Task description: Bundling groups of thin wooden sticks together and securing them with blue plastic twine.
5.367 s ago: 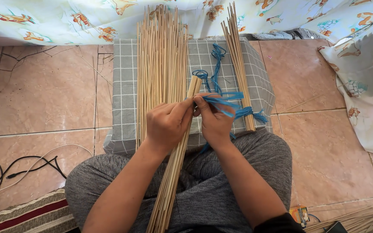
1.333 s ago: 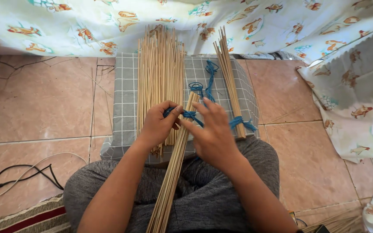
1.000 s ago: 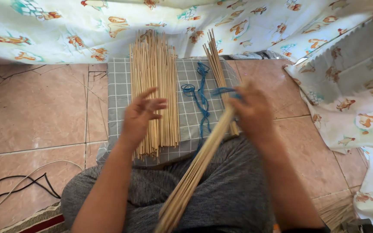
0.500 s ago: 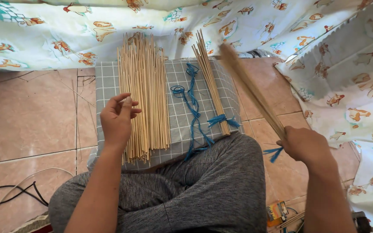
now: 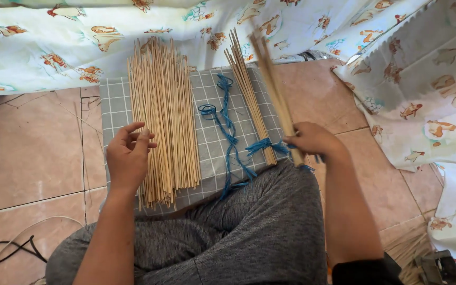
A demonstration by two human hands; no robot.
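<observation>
Tied bundle of sticks now carried out to the right and lowered beside the other tied bundle, no longer held over the lap between both hands as a second ago. Right hand closed around the near end of that bundle, its far end slanting away toward the printed sheet, slightly blurred with motion, so touching the checked cloth or just above it: cannot tell. Left hand let go of the bundle, now loosely open with fingers half curled, resting at the near left edge of the loose pile of sticks, grasping nothing. Blue strings lying slack on the checked cloth between the loose pile and the two bundles, a blue tie wrapped round the resting bundle near the right hand. Reads as one bundle finished and being set aside, with the free hand back at the loose sticks. Black cable on the tiled floor at lower left, well apart.
</observation>
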